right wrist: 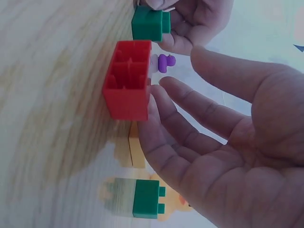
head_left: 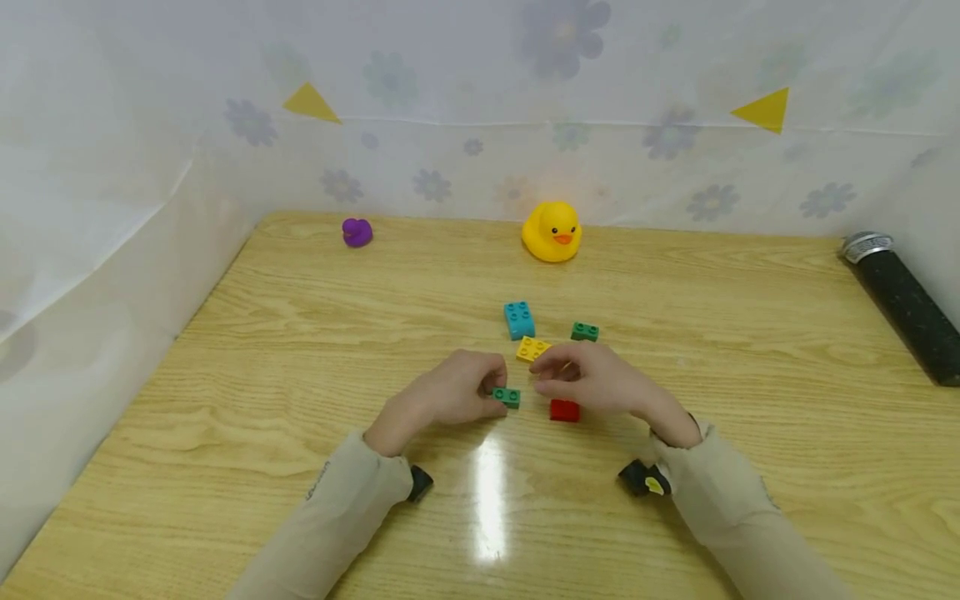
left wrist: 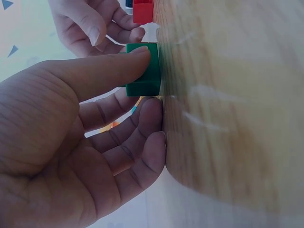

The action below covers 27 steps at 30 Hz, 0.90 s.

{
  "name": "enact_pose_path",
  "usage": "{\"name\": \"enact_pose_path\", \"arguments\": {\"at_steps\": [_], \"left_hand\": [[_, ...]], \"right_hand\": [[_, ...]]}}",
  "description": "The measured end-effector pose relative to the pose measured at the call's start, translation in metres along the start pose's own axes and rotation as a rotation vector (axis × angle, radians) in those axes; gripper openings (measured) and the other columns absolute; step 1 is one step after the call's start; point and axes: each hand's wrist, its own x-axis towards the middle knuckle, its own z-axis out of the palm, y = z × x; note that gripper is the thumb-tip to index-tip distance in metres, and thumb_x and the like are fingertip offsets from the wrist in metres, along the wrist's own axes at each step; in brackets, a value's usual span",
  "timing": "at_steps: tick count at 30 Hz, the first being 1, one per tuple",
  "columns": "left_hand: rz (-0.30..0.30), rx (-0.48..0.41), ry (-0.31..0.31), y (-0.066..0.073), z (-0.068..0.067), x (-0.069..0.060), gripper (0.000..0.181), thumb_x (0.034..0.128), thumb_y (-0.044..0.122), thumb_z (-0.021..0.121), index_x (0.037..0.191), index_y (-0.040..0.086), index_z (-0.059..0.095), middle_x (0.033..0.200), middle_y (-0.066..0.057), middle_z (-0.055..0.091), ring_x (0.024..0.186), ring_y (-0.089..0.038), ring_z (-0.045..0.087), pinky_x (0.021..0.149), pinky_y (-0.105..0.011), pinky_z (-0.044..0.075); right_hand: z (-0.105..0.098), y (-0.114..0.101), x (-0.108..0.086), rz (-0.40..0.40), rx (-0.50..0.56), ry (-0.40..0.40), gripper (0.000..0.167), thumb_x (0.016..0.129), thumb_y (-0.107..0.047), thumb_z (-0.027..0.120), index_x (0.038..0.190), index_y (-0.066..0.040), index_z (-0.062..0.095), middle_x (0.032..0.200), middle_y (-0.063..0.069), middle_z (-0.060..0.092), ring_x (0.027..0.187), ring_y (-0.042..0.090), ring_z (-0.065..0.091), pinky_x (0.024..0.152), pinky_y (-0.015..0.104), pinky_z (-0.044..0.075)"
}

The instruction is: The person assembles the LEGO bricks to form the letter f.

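Near the middle of the table, my left hand (head_left: 459, 390) pinches a small green toy block (head_left: 510, 398) between thumb and fingers. The left wrist view shows the thumb pressed on the block's (left wrist: 143, 76) side, close to the tabletop. My right hand (head_left: 600, 382) hovers around a red block (head_left: 564, 411), with its thumb apart and its fingers loosely bent. In the right wrist view the red block (right wrist: 127, 102) lies on its side, hollow underside toward the camera; the fingertips are beside it, and whether they touch it I cannot tell. Part of a yellow block (head_left: 528, 348) is behind the right fingers.
Beyond the hands lie a blue block (head_left: 519, 321) and another green block (head_left: 585, 332). At the table's back edge sit a yellow rubber duck (head_left: 551, 233) and a small purple duck (head_left: 357, 233). A black microphone (head_left: 911, 308) lies at the right.
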Motion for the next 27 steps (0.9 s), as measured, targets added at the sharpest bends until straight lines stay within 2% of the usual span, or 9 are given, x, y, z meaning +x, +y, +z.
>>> {"name": "enact_pose_path", "arguments": {"at_steps": [4,10,14,21,27], "left_hand": [[-0.004,0.007,-0.006,0.000,-0.001,0.001,0.021,0.0844,0.016,0.075,0.089,0.012,0.055,0.080,0.002,0.055,0.073,-0.014,0.049,0.066,-0.027,0.041],[-0.018,0.002,-0.022,0.001,-0.001,0.001,0.021,0.0849,0.016,0.075,0.089,0.012,0.055,0.081,0.002,0.055,0.076,-0.014,0.050,0.068,-0.028,0.042],[-0.022,-0.001,-0.024,0.002,-0.001,0.000,0.020,0.0851,0.017,0.074,0.089,0.012,0.055,0.081,0.001,0.055,0.076,-0.014,0.050,0.068,-0.028,0.042],[-0.025,0.005,-0.026,0.002,-0.002,0.000,0.020,0.0854,0.018,0.074,0.089,0.013,0.055,0.080,0.001,0.055,0.075,-0.014,0.049,0.067,-0.028,0.041],[-0.025,0.011,-0.029,0.001,-0.001,0.001,0.020,0.0854,0.017,0.074,0.089,0.012,0.055,0.080,0.001,0.054,0.074,-0.014,0.049,0.067,-0.028,0.041]], "right_hand": [[-0.007,0.001,-0.002,-0.001,-0.001,-0.017,0.027,0.090,-0.013,0.067,0.113,0.003,0.064,0.102,0.009,0.067,0.090,0.020,0.064,0.083,0.037,0.052],[-0.016,0.004,-0.007,0.036,0.011,-0.104,0.027,0.089,-0.012,0.068,0.112,0.003,0.064,0.106,0.011,0.065,0.092,0.020,0.062,0.082,0.035,0.051],[-0.019,0.005,-0.009,0.052,0.027,-0.145,0.027,0.088,-0.011,0.069,0.110,0.003,0.064,0.101,0.009,0.065,0.089,0.018,0.061,0.078,0.031,0.051],[-0.021,0.005,-0.010,0.107,0.048,-0.184,0.025,0.087,-0.011,0.070,0.108,0.002,0.065,0.091,0.004,0.063,0.080,0.016,0.058,0.072,0.030,0.050],[-0.020,0.005,-0.009,0.159,0.051,-0.192,0.028,0.083,-0.013,0.075,0.105,0.001,0.064,0.088,0.004,0.062,0.077,0.016,0.056,0.072,0.031,0.049]]}}
